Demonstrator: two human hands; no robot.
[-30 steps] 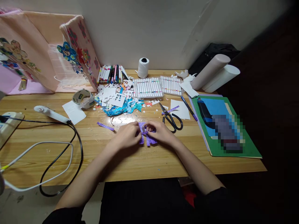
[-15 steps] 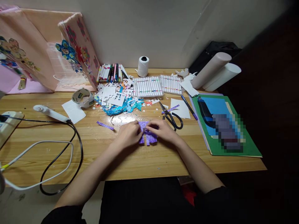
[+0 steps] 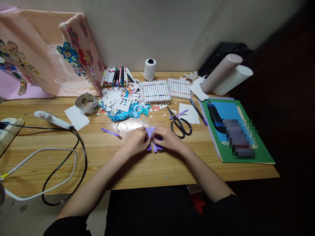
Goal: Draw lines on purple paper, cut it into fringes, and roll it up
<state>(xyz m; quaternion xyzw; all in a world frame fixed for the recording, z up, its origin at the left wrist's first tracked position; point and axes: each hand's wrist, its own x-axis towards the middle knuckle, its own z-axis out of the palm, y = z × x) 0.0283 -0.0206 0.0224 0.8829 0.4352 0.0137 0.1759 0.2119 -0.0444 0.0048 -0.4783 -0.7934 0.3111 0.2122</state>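
Note:
Between my hands lies a piece of purple patterned paper [image 3: 155, 148], with a narrow strip hanging toward me and most of the piece covered by fingers. My left hand [image 3: 136, 141] is closed on its left side, thumb and forefinger pinched. From the right, my right hand [image 3: 168, 139] pinches the same paper, its fingertips meeting those of the left. Just beyond the right hand rest black-handled scissors [image 3: 180, 124], blades partly apart. One loose purple strip [image 3: 110, 132] lies left of my hands; a second purple strip [image 3: 182, 113] crosses a white paper square [image 3: 193, 114].
Paper scraps [image 3: 123, 103] and marker sets [image 3: 156, 91] fill the back, near a thread spool [image 3: 150, 70]. A tape roll [image 3: 86, 103], glue gun [image 3: 52, 119] and looped cables [image 3: 86, 160] occupy the left. Green sheets [image 3: 256, 154] and a blue pen [image 3: 199, 112] lie right.
My right hand has shifted slightly left and its fingers have curled over the paper. The small pale piece seen between the fingertips is now hidden. My left hand has barely moved.

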